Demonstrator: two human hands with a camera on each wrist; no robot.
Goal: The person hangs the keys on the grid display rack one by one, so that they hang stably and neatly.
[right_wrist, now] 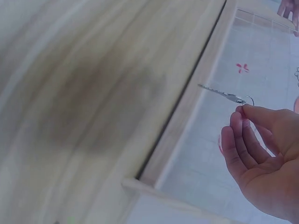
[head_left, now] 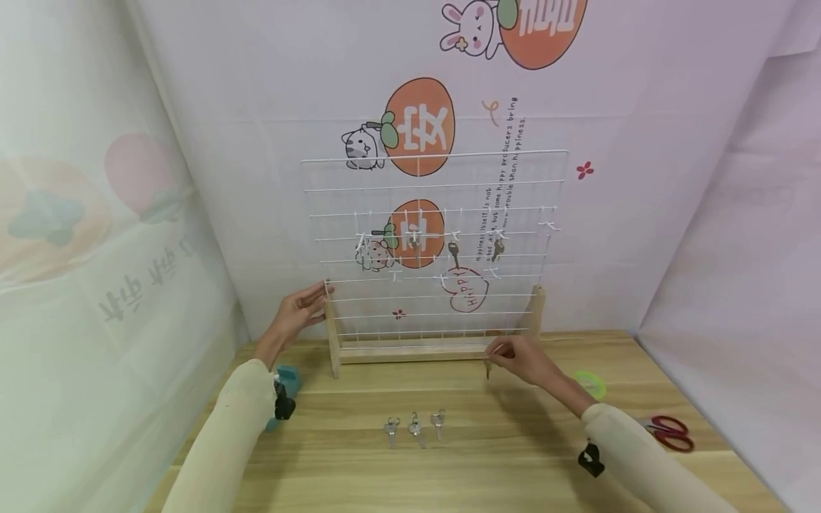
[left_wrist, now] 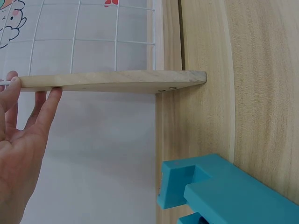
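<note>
A white wire grid rack point(head_left: 385, 279) stands upright between two wooden side posts. My left hand point(head_left: 301, 308) grips the top of the left wooden post point(left_wrist: 112, 79), thumb on one side and fingers on the other. With thumb and forefinger my right hand point(head_left: 522, 358) pinches a key point(right_wrist: 229, 96) by its ring, and the key hangs in front of the rack's lower right part. Three silver keys point(head_left: 415, 427) with rings lie in a row on the table. Other keys point(head_left: 454, 251) hang from white hooks point(head_left: 497, 235) on the grid.
Red-handled scissors point(head_left: 670, 433) and a light green ring-shaped thing point(head_left: 590, 385) lie at the right of the wooden table point(head_left: 359, 477). A teal tape dispenser-like object point(left_wrist: 233, 186) sits beside the left forearm. Printed white cloth point(head_left: 256, 142) surrounds the table's back and sides.
</note>
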